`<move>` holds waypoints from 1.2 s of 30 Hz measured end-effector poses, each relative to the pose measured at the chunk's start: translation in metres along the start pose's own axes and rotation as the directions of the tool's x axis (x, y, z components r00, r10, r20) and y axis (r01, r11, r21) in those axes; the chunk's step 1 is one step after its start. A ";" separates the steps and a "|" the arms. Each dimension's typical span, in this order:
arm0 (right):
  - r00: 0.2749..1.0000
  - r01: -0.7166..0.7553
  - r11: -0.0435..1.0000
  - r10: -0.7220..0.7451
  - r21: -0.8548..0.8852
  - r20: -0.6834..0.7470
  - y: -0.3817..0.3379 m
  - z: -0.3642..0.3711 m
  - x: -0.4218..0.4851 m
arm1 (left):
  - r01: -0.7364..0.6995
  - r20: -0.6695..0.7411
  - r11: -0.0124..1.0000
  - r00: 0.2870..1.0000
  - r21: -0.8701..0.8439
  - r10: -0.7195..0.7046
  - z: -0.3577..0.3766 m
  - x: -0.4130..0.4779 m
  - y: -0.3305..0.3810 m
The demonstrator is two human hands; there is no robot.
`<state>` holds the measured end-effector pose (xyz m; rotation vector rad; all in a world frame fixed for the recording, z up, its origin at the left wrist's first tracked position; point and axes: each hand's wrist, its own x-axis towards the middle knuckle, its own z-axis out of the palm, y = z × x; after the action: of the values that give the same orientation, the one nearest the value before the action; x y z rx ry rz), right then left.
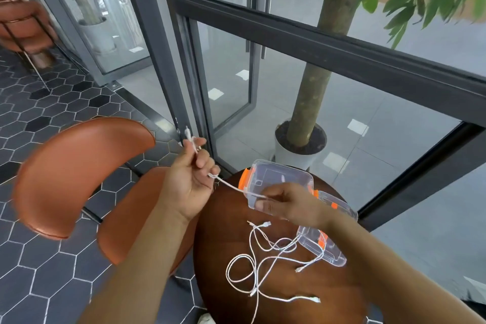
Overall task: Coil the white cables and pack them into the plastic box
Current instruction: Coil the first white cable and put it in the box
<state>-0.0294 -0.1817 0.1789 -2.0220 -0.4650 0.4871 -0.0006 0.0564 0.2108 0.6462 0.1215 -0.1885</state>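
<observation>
1. Head view: the left hand point(188, 181) is clenched around one white cable point(228, 184), whose plug end sticks up past the fingertips, above the edge of the round wooden table point(226, 218).
2. The right hand point(286, 205) pinches the same cable further along, so a short stretch runs taut between the two hands, in front of the clear plastic box point(282, 179) with orange latches.
3. The box stands open on the table's far side; its lid point(328, 242) lies just beside it, under the right forearm.
4. More loose white cables point(252, 265) lie tangled on the table, nearer the person.
5. Judgement: the cable looks light, thin and limp, a little springy, so loops may unwind unless pinched.
6. Best held near the plug with one hand while the other feeds slack; pulling the tangle hard could knot it.
</observation>
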 end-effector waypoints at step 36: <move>0.957 -0.176 0.966 0.213 0.187 -0.199 -0.053 -0.021 0.039 | 0.359 0.000 0.748 0.901 0.558 -0.433 0.002 -0.021 -0.029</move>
<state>0.0081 -0.1526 0.2295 -1.9389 -0.0863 0.4030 -0.0274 0.0355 0.1996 1.1808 0.0767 -0.7016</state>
